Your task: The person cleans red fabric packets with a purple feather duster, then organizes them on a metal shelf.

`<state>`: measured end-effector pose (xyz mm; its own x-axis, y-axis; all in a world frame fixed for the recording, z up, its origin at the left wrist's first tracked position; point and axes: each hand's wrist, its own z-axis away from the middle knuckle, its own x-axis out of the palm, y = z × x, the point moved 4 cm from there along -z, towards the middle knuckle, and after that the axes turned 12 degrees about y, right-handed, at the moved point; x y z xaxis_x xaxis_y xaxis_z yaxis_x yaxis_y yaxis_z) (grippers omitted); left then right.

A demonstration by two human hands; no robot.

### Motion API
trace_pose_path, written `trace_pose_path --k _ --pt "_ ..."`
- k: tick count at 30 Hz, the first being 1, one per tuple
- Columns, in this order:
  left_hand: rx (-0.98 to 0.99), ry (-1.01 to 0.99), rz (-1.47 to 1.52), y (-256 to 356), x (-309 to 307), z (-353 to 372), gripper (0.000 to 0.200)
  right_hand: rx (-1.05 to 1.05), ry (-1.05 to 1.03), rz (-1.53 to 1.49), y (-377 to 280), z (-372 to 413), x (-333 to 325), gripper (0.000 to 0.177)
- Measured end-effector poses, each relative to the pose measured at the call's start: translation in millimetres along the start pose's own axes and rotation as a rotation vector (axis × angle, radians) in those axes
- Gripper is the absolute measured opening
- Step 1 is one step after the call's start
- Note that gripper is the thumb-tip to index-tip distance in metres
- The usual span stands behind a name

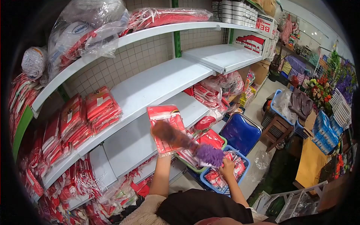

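A flat red packet in clear plastic [165, 113] is held up in front of the shelves by my left hand, whose fingers are mostly hidden behind it; the left wrist [163, 160] shows below. My right hand [227, 168] is closed on a fluffy duster [210, 155], purple near the hand and brown, smeared by motion, toward its far end. The duster's brown end overlaps the packet in this view. Just under my right hand stands a blue basket [245, 165] of red-and-white packets.
White metal shelves [150, 84] curve across the left and middle, with stacks of red packets [103, 107] on them. A blue padded chair [240, 133] stands beside the baskets. Farther right are a wooden stool [275, 131], flowers [322, 88] and blue boxes [324, 131].
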<state>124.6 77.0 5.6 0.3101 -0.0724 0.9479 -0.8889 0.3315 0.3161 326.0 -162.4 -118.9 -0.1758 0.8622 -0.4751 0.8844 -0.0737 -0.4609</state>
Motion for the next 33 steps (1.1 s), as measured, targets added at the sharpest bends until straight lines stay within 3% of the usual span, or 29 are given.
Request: trace_pose_path --k 1,2,3,4,6,11,16,19,21,22,23,24,28,29,31,33 --pt "-0.082 -0.037 0.059 -1 3 1 0.059 0.109 -0.015 0.036 7 2 3 0.021" --pt "-0.071 -0.213 0.103 0 -16 -15 0.061 0.217 -0.030 0.071 16 7 7 0.021" --pt "-0.060 -0.155 0.079 2 21 9 0.058 0.323 -0.045 0.106 18 5 7 0.021" --pt "0.036 -0.081 -0.009 -1 -18 -17 0.058 0.400 -0.019 0.187 15 1 2 0.021" --pt "0.099 -0.071 -0.079 -1 -49 -35 0.058 0.267 0.039 0.120 18 -2 0 0.020" --pt "0.039 -0.045 -0.029 3 -35 -24 0.057 -0.247 0.105 0.025 18 -16 -12 0.018" --pt "0.010 -0.028 -0.014 4 -33 -23 0.057 0.118 0.073 0.219 51 -13 -10 0.018" --pt "-0.008 -0.011 -0.012 5 -36 -28 0.056 0.177 0.148 0.179 40 -19 -13 0.018" --pt "-0.026 -0.114 0.001 9 -28 -23 0.055 -0.014 0.126 0.106 37 -27 -10 0.017" --pt "0.414 -0.072 -0.444 21 -33 -34 0.042 -0.131 0.147 0.049 14 -44 -16 0.017" --pt "0.045 -0.096 -0.108 6 -48 -35 0.040 -0.245 0.166 -0.011 -1 -52 -19 0.017" --pt "-0.004 -0.088 -0.065 6 -37 -26 0.038 -0.200 0.031 0.056 11 -50 -10 0.020" --pt "-0.069 -0.032 -0.018 11 2 7 0.030 0.270 -0.217 -0.043 23 -57 18 0.028" --pt "-0.069 -0.004 -0.006 15 14 16 0.028 0.286 -0.209 -0.016 14 -60 17 0.028" --pt "-0.016 0.021 -0.016 21 27 28 0.024 0.317 -0.194 0.041 2 -65 13 0.028" --pt "0.259 -0.069 -0.303 22 -49 -25 0.027 0.110 -0.177 -0.014 -9 -70 10 0.029"
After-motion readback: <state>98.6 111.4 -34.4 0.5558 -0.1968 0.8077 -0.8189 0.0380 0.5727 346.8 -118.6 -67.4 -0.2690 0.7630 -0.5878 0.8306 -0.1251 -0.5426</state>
